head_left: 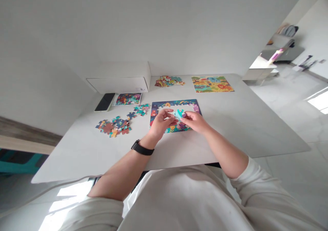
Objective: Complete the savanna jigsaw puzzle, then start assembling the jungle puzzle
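My left hand (164, 121), with a black band at the wrist, and my right hand (195, 121) meet over the puzzle frame (174, 103). Between the fingertips of both is a turquoise puzzle piece (179, 113); whether it is one piece or two joined I cannot tell. Sea-coloured border pieces ring the frame's pale middle, and my hands hide part of its lower side. To the left lie a heap of loose puzzle pieces (119, 125) in brown, blue and orange, and a smaller teal cluster (141, 109).
Behind the loose pieces are a black phone (105, 102) and a printed picture card (127, 99). A white box (118, 84) stands against the wall. Farther back are another pile of pieces (169, 81) and an animal puzzle (212, 83). The white table's (256, 128) right edge borders the floor.
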A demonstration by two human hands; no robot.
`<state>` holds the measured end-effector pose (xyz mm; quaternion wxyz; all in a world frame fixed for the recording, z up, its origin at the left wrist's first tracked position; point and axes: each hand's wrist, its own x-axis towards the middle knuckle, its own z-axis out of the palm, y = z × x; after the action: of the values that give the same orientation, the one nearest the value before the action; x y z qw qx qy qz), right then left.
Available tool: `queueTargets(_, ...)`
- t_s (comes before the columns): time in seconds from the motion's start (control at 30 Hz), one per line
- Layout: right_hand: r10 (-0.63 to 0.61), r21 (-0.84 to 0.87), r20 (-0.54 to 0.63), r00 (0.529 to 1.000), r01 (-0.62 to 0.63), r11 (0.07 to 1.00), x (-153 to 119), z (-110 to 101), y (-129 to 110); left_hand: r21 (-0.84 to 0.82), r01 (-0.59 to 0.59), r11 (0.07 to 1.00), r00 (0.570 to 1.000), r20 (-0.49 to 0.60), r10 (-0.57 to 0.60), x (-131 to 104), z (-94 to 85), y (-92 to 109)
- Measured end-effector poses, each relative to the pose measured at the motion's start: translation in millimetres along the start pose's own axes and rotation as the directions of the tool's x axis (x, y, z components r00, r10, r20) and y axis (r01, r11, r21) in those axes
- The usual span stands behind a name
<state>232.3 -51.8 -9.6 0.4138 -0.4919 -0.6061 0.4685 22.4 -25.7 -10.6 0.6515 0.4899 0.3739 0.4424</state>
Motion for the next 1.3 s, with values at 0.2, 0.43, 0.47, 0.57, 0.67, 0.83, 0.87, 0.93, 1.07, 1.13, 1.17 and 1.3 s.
queueTargets(0.2, 0.038, 0.055, -0.118, 0.992, -0.032, 0.998, 6, -10, 5, 0.062, 0.014, 0.998, 0.997, 0.078, -0.019, 1, -2.7, 0)
queueTargets(0.43, 0.027, -0.022, -0.088, 0.996, -0.029, 0.999, 6, -14, 7, 0.174, 0.021, 0.984, 0.998, 0.053, -0.031, 4, -6.7, 0)
queueTargets(0.47, 0.028, -0.031, -0.077, 0.997, -0.030, 0.999, 6, -13, 6, 0.185, 0.023, 0.982, 0.998, 0.051, -0.033, 5, -7.6, -1)
queueTargets(0.57, 0.024, -0.039, -0.069, 0.997, -0.027, 0.999, 5, -15, 2, 0.209, 0.026, 0.978, 0.998, 0.044, -0.036, 6, -10.1, -1)
queueTargets(0.67, -0.007, -0.025, -0.171, 0.985, 0.003, 1.000, 6, -28, -2, 0.214, 0.031, 0.976, 0.999, 0.014, -0.034, 8, -12.7, -2)
queueTargets(0.83, -0.075, -0.003, -0.454, 0.888, 0.083, 0.997, 4, -65, -5, 0.228, 0.034, 0.973, 0.999, -0.019, -0.030, 10, -16.7, -3)
queueTargets(0.87, -0.087, -0.007, -0.491, 0.867, 0.096, 0.995, 4, -70, -6, 0.231, 0.035, 0.972, 0.999, -0.022, -0.031, 10, -16.9, -3)
queueTargets(0.93, -0.101, -0.009, -0.543, 0.834, 0.115, 0.993, 2, -76, -5, 0.232, 0.040, 0.972, 0.999, -0.022, -0.036, 10, -16.6, -3)
queueTargets(1.07, -0.112, -0.014, -0.548, 0.829, 0.124, 0.992, 5, -74, -3, 0.204, 0.037, 0.978, 0.999, -0.026, -0.033, 6, -13.7, 0)
queueTargets(1.13, -0.130, -0.056, -0.495, 0.859, 0.117, 0.992, 10, -73, -5, 0.188, 0.042, 0.981, 0.999, -0.026, -0.037, 5, -11.5, 6)
queueTargets(1.17, -0.145, -0.091, -0.456, 0.878, 0.116, 0.989, 13, -74, -7, 0.189, 0.051, 0.981, 0.999, -0.024, -0.048, 6, -9.9, 10)
queueTargets(1.3, -0.209, -0.218, -0.310, 0.927, 0.144, 0.965, 23, -84, -19, 0.218, 0.079, 0.973, 0.997, -0.011, -0.078, 16, 4.0, 30)
